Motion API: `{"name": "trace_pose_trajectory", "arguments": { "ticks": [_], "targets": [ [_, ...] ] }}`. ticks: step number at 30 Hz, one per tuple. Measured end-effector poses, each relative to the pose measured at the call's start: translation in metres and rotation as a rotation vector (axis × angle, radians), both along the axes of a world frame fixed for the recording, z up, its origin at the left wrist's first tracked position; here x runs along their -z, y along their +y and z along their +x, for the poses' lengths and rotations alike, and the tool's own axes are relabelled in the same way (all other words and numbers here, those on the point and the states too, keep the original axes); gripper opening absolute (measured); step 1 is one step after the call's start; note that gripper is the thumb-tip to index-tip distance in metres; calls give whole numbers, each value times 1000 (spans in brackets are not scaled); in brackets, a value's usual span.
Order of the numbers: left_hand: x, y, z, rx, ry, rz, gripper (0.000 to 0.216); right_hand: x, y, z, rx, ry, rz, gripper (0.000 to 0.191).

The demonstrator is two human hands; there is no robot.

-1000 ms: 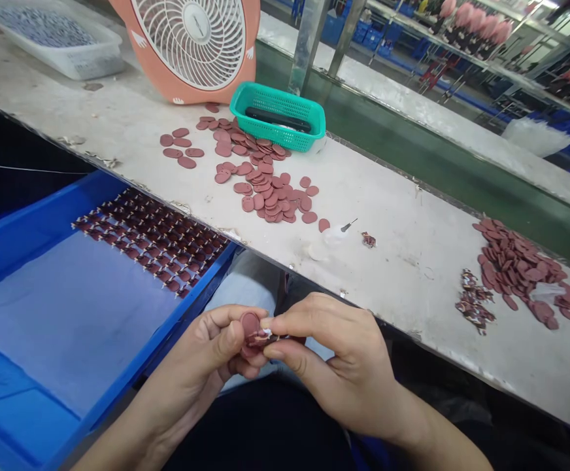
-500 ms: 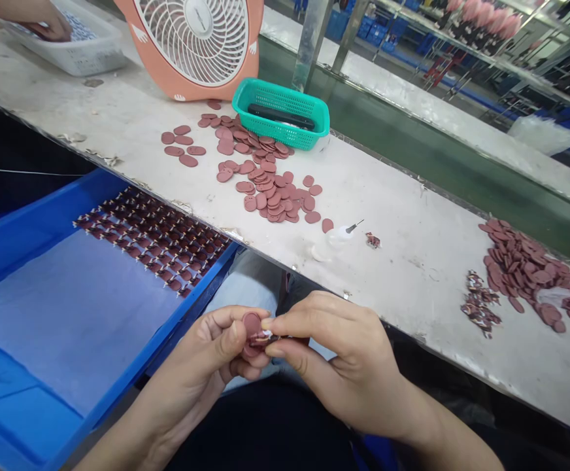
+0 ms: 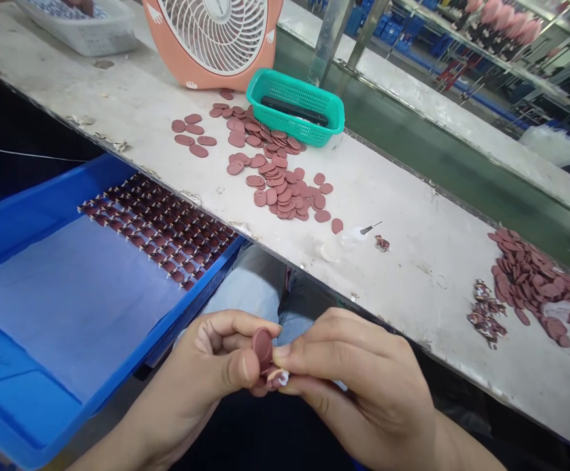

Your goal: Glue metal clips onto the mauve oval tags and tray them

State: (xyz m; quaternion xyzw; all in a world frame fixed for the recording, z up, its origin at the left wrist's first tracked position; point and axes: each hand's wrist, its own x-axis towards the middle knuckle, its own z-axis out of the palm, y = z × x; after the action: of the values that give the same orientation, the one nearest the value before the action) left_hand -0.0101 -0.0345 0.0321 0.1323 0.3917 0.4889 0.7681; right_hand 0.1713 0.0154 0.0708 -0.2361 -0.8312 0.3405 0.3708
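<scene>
Pinching one reddish-brown oval piece (image 3: 261,348) between thumb and fingers of the left hand (image 3: 211,366): hand curled nearly closed, thumb pressed at the near side, forefinger arched over behind. Gripping the same work from the opposite side with the right hand (image 3: 363,386): thumb and forefinger drawn into a narrow pinch, knuckles bent. Held between both sets of fingertips, above the lap, just off the near edge of the bench (image 3: 402,196). Standing on end, broad face turned towards the head camera, long axis near upright in view, top leaning slightly left. Set against the lower end: one tan-and-white patterned piece (image 3: 278,379), pale end pointing right; exact join hidden by fingertips.

Placed at left: blue tray (image 3: 15,222), lined with a pale sheet (image 3: 69,314), bearing rows of dark red pieces (image 3: 157,229) with pale tips. Spread on the bench ahead: loose ovals (image 3: 285,196), some beside a teal perforated basket (image 3: 309,134) containing a black item (image 3: 292,110). Lying nearer: translucent bottle (image 3: 353,237) with dark needle tip. Heaped at right: larger pile of ovals (image 3: 530,275), patterned cluster (image 3: 486,314) just beside. Standing behind: orange fan (image 3: 216,26).
</scene>
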Motion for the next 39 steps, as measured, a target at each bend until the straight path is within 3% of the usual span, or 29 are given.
{"name": "trace_pose_trajectory", "arguments": {
  "ticks": [39],
  "targets": [
    [18, 11, 1, -33, 5, -57, 36, 21, 15, -6, 71, -17, -24, 16]
  ]
}}
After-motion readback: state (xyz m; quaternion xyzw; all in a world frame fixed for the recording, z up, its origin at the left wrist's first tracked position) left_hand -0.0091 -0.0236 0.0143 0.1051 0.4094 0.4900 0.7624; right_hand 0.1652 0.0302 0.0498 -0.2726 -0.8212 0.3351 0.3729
